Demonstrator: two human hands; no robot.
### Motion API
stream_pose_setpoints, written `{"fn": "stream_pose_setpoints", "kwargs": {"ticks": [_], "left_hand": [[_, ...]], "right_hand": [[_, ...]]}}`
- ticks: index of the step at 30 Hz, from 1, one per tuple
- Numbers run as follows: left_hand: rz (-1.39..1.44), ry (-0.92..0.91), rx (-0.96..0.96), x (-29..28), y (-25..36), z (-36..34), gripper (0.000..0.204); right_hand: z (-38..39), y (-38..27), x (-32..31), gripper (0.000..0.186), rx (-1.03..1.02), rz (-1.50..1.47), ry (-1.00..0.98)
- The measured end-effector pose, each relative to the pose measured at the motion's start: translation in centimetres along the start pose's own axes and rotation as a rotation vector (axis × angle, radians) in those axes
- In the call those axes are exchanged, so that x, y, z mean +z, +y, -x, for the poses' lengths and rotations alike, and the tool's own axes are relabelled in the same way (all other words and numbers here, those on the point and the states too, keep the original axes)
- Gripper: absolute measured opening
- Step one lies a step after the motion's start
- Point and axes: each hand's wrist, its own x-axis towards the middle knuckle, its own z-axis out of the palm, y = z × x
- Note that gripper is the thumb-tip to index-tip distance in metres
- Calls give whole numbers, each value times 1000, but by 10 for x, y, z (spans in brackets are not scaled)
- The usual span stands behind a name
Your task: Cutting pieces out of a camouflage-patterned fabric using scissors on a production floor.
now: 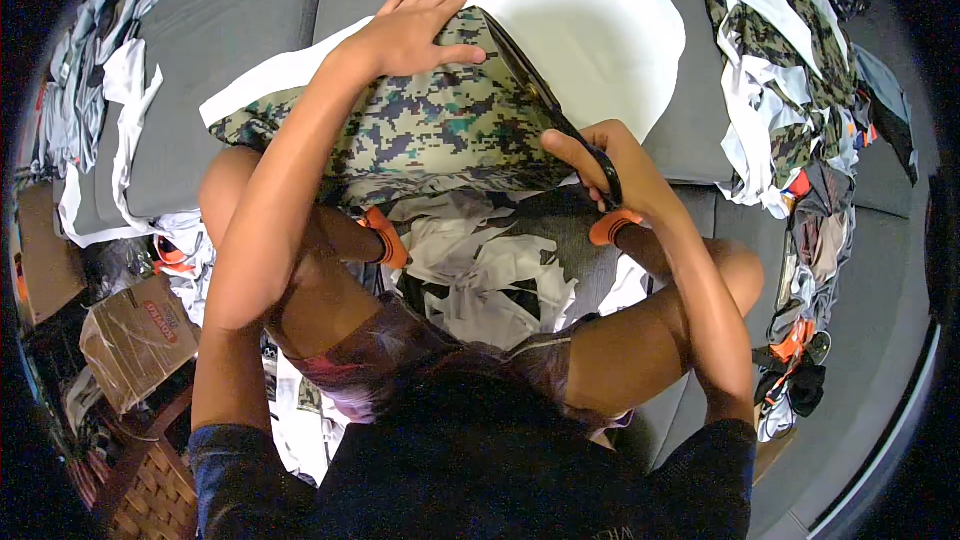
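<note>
Spread over the grey cushioned surface in front of me lies a piece of camouflage fabric (430, 125) with a digital pattern. A white sheet (610, 50) shows beyond and beneath it. My left hand (415, 35) rests flat with fingers spread on the fabric's far edge. With my right hand (615, 170) I grip a pair of black scissors (540, 90) by the handles. The blades point away to the upper left, lying along the right edge of the camouflage fabric, their tips near my left hand. Whether the blades are parted is hard to make out.
White fabric scraps (480, 270) lie between my crossed legs. Camouflage and white offcuts (770, 70) are heaped at the far right, grey and white cloth strips (110, 60) at the far left. A cardboard box (140, 340) stands at the left, above a woven basket (155, 495).
</note>
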Motion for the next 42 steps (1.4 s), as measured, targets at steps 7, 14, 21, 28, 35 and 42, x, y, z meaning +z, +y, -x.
{"fn": "stream_pose_setpoints", "kwargs": {"ticks": [7, 14, 21, 28, 35, 42], "left_hand": [[5, -15, -4, -2, -2, 1, 94], [22, -26, -12, -1, -2, 3, 99], [37, -50, -39, -4, -1, 2, 105], [41, -67, -76, -6, 3, 5, 107], [56, -74, -79, -5, 2, 3, 108], [57, -72, -63, -7, -1, 5, 108]], "right_hand": [[-9, 7, -14, 59, -68, -3, -66], [-17, 3, -24, 58, -69, 40, -90], [-20, 6, -27, 58, -98, 87, -86], [-24, -3, -28, 57, -91, 82, -108], [-25, -7, -31, 56, -81, 128, -68], [-23, 5, -33, 56, -59, 58, -36]]}}
